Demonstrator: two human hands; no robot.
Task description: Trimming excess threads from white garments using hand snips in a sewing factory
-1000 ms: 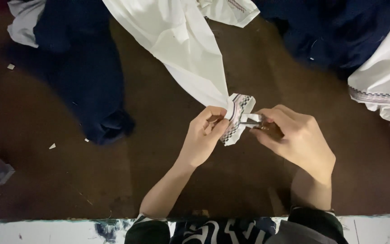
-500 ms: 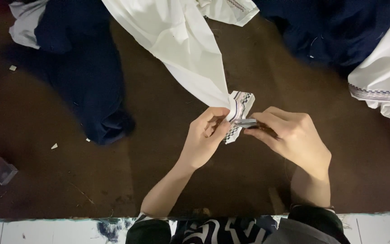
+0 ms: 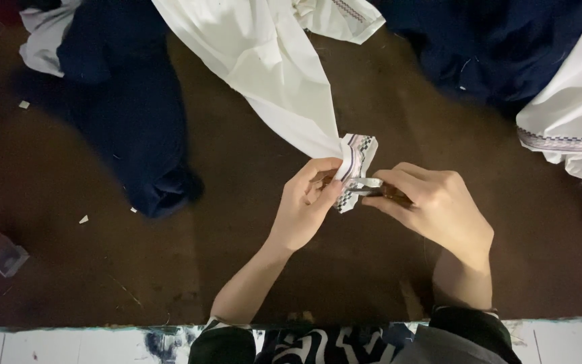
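A white garment stretches from the top of the view down to its patterned cuff over the dark brown table. My left hand pinches the cuff's edge between thumb and fingers. My right hand grips a small metal cutting tool, its tip touching the cuff's lower part. Both hands sit close together at the table's middle.
A dark blue garment lies at the left and another at the top right. A white cloth with a patterned band lies at the right edge. A small clear box sits at the left. Small scraps dot the table.
The hands and cuff stay almost in place. My right hand has shifted slightly, with the metal tool working along the cuff's lower edge.
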